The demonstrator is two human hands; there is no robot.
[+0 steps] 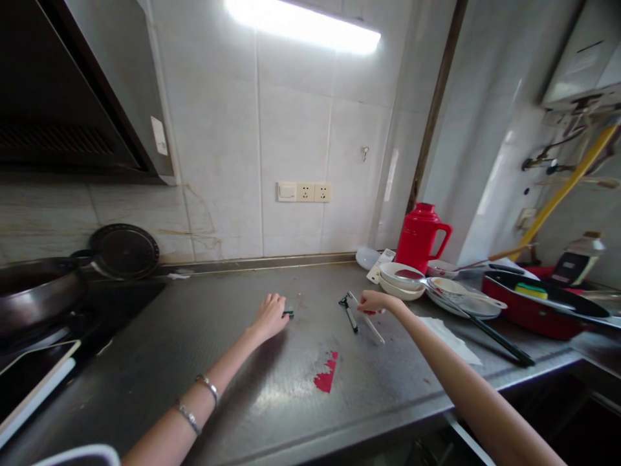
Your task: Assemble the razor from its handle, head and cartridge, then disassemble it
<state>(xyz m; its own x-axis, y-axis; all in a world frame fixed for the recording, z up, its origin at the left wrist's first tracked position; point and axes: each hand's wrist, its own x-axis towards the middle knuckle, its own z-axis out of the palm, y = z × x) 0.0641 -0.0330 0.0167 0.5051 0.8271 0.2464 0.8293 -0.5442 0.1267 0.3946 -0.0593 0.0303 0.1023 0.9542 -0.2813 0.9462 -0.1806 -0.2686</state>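
My left hand (pixel 270 318) rests low on the steel counter, fingers curled down and closed over a small dark green object (pixel 288 314) whose end pokes out on the right. To the right, my right hand (pixel 376 301) is closed around a thin white stick (pixel 375 331), tilted, with its lower end near the counter. A bit of red shows at those fingers. Just left of the stick lies a black-and-grey handled tool (pixel 350 317), which looks like a razor or peeler. Between the hands and nearer me is a jagged red scrap (pixel 328 374) with dark crumbs around it.
A red thermos jug (pixel 421 237) stands behind stacked white bowls (pixel 402 285). Plates and a red pan (pixel 528 314) crowd the right, beside a white paper sheet (pixel 451 339). At left are a steel pot (pixel 41 294) and a dark round lid (pixel 127 251).
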